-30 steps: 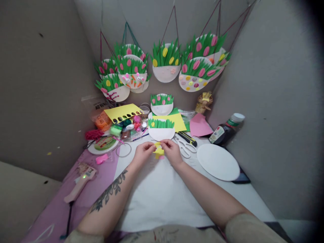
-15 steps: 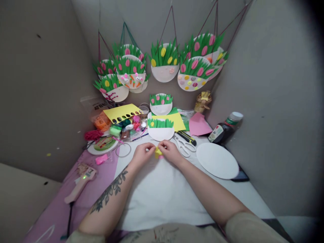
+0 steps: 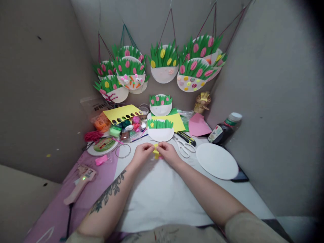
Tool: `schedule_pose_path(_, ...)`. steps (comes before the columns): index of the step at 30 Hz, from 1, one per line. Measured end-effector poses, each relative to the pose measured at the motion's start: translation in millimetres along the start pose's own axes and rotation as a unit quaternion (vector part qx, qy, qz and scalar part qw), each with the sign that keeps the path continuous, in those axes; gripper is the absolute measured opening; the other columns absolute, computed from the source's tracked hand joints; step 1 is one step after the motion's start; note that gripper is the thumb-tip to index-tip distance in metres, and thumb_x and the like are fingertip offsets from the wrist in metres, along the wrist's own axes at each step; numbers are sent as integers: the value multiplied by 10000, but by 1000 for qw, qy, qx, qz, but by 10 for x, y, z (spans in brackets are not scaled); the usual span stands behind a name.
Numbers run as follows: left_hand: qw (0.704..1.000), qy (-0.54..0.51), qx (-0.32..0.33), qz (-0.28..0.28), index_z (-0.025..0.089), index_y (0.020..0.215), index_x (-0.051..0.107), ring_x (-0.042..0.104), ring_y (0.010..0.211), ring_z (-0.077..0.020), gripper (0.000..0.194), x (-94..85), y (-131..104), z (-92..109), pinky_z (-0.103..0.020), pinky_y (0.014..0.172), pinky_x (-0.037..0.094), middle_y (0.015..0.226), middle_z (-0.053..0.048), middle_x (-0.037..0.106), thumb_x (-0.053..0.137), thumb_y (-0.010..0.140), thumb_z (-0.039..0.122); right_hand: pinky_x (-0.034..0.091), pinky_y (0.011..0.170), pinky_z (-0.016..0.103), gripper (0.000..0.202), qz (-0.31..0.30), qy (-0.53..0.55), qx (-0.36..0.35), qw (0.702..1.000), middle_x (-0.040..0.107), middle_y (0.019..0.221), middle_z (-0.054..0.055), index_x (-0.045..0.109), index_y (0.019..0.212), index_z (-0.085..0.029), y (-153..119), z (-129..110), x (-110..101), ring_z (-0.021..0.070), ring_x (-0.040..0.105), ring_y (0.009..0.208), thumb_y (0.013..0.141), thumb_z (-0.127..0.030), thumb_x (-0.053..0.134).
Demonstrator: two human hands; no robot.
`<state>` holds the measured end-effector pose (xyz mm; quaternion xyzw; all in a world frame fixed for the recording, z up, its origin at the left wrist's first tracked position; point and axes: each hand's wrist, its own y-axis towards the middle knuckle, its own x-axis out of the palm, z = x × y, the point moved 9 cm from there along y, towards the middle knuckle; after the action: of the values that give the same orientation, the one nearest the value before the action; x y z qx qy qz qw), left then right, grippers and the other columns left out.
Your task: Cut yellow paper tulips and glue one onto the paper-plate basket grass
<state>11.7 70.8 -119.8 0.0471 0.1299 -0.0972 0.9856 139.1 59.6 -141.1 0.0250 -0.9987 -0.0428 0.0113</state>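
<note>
Presently, left hand (image 3: pixel 144 151): its grip is pinching a small yellow paper piece (image 3: pixel 156 145), just on the wearer's side of the front basket (image 3: pixel 160 134).
Right hand (image 3: pixel 167 151): its grip seems to be pinching that same piece, fingertips nearly meeting.
Yellow paper below (image 3: pixel 157 154): it is showing under the fingertips, blurred, also nearer than the front basket.
Front basket: it is bearing grass but just one yellow oval (image 3: pixel 152 125), so it is looking part-finished.
Rear basket (image 3: pixel 161 110): it is standing behind the front basket, carrying four pink ovals, seemingly further along.
Hanging baskets (image 3: pixel 164 74): they are dangling above the front basket, mostly looking finished.
</note>
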Motion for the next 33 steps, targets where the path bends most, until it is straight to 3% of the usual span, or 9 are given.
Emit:
schedule_pose_path(14,999,50,8,14,138,699,662,564,635,-142,209,15,-21,-1,-230,604,417,669,-19,654,540,709,307,319,401,195,175,18,10,26,999,447,502,-62,522,639,-176,-13,12,-16,80,388,436,691,-325,597)
schedule_pose_path(20,1000,16,-17,-20,132,698,659,560,620,-138,201,99,-14,-52,-226,584,421,662,-19,650,541,691,295,310,420,188,174,33,-1,23,999,445,499,-53,545,641,-165,39,17,-54,81,384,461,700,-327,571)
schedule_pose_path(29,995,73,16,-59,133,684,658,532,614,-129,209,100,-19,39,-216,569,395,650,-16,634,523,699,292,349,426,187,159,-10,17,55,998,494,532,-42,563,638,-155,19,61,-15,77,410,463,661,-306,608)
schedule_pose_path(33,997,48,3,-58,129,684,648,513,590,-122,212,96,-19,24,-211,552,386,621,-5,605,520,694,298,304,386,183,206,-19,58,55,997,444,461,-59,580,662,-154,32,88,2,64,352,403,675,-358,611)
